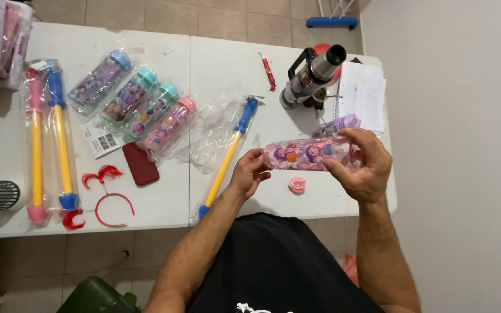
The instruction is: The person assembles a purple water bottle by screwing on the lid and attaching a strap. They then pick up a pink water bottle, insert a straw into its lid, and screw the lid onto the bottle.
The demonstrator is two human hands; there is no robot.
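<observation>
You hold the pink printed bottle sideways above the table, one hand at each end, so its whole length faces you. Your right hand wraps the far end, fingers clenched around it; your left hand pinches the near end at the fingertips, a lighter grip that steadies rather than carries. The bottle is clear plastic with cartoon figures in pink and purple along its side, and it has no cap on.

Just below your grip, a pink cap lies on the table, close enough to reach. Left of your left hand lies a yellow and blue water pump toy in a clear bag. Beyond your right hand a purple bottle rests beside a paper notebook and a dark metal flask. Farther left, four similar bottles in wrap lie side by side, near a dark red phone and a red headband.
</observation>
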